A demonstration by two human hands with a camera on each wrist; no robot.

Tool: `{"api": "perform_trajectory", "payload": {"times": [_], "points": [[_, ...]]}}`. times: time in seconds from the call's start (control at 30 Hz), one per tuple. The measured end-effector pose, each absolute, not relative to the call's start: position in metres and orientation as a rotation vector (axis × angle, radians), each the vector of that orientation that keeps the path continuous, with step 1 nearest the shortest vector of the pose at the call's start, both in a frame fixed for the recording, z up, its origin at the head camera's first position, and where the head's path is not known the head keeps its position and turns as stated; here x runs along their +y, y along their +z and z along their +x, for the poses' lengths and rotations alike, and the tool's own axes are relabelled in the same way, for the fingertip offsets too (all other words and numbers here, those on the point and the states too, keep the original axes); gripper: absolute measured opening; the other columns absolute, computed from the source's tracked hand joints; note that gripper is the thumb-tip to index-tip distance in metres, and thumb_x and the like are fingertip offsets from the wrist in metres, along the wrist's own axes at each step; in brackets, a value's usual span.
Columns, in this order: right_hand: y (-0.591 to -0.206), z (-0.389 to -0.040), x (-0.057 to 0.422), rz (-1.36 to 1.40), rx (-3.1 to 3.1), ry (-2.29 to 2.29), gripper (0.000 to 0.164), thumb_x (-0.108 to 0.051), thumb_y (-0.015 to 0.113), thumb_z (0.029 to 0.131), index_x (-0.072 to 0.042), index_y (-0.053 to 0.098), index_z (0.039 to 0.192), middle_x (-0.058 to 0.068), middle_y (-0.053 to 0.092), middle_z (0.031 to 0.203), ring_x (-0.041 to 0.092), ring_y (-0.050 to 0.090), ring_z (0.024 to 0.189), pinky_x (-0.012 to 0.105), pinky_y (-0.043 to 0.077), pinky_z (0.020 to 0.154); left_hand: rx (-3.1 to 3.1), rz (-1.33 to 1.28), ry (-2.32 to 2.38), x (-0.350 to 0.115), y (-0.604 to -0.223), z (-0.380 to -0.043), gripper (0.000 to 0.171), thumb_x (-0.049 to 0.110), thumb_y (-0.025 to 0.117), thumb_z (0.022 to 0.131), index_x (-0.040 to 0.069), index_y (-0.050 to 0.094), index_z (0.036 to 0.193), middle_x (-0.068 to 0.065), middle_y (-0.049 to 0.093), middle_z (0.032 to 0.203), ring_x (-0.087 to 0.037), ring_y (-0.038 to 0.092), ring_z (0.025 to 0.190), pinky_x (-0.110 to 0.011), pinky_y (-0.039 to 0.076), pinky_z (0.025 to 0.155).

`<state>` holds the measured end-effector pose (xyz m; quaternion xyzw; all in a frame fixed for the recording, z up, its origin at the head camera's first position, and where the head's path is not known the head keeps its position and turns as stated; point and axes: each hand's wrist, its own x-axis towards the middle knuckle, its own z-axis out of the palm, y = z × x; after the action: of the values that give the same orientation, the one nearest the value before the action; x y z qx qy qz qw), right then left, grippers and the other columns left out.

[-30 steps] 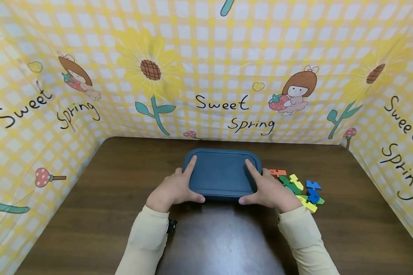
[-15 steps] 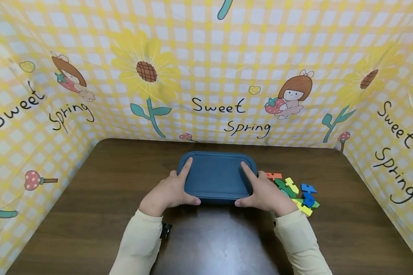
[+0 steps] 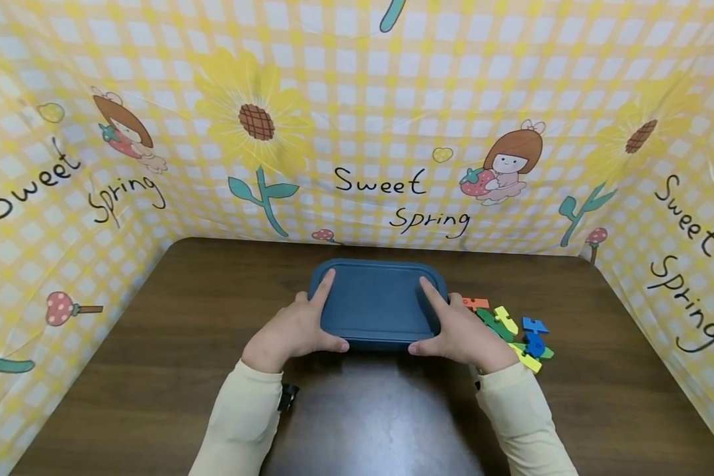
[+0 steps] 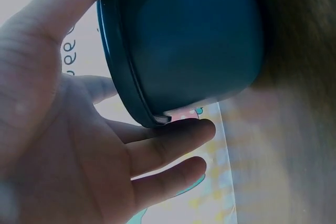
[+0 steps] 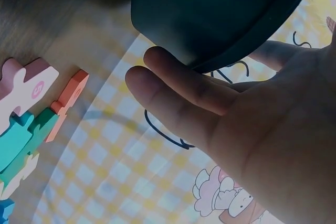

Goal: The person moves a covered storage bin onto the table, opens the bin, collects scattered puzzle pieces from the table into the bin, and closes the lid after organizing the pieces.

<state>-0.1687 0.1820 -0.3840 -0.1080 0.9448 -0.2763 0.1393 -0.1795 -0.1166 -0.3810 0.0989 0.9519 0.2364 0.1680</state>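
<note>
A dark blue rectangular box with a flat lid stands on the brown table, between the two hands. The left hand rests on its left end, index finger along the lid's edge and thumb at the near left corner. In the left wrist view, that hand's other fingers reach out straight beside the lid's rim. Mirroring this, the right hand touches the right end with index finger on the lid and thumb at the near right corner. Its straight fingers show against the box's side in the right wrist view. The lid hides the box's inside.
Colourful puzzle pieces lie on the table right of the box: an orange piece, yellow pieces, green ones and blue ones. A yellow checked cloth hangs along the table's back and sides.
The head view has shifted slightly. Both hands stay on the box, which keeps its place beside the puzzle pieces.
</note>
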Motion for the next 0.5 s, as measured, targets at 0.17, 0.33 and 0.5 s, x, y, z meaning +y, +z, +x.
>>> {"api": "perform_trajectory", "payload": {"times": [0.17,0.33,0.5], "points": [[-0.3821,-0.1676,0.1834,-0.322,2.729,-0.797,0.118,-0.053,0.084,0.079,-0.027,0.008,0.165,0.036,0.027,0.149,0.040,0.060,0.107,0.054,0.052,0.085,2.713,0.280,0.672,-0.1148,-0.3791,-0.1785,0.128,0.054,0.085,0.077,0.034,-0.008,0.163,-0.037,0.030,0.151,-0.046,0.062,0.100,-0.054,0.052,0.083],[-0.3815,-0.1670,0.1837,-0.327,2.730,-0.805,0.117,-0.051,0.084,0.080,-0.026,0.008,0.165,0.036,0.026,0.149,0.042,0.058,0.110,0.054,0.052,0.086,2.725,0.288,0.660,-0.1137,-0.3784,-0.1782,0.127,0.054,0.084,0.078,0.033,-0.008,0.163,-0.037,0.031,0.150,-0.045,0.063,0.097,-0.052,0.053,0.081],[-0.3803,-0.1679,0.1838,-0.338,2.740,-0.793,0.116,-0.053,0.083,0.080,-0.026,0.008,0.165,0.037,0.023,0.152,0.041,0.060,0.107,0.054,0.053,0.084,2.737,0.292,0.651,-0.1144,-0.3778,-0.1774,0.127,0.056,0.083,0.078,0.032,-0.009,0.163,-0.037,0.030,0.151,-0.053,0.058,0.108,-0.056,0.051,0.086]]}}
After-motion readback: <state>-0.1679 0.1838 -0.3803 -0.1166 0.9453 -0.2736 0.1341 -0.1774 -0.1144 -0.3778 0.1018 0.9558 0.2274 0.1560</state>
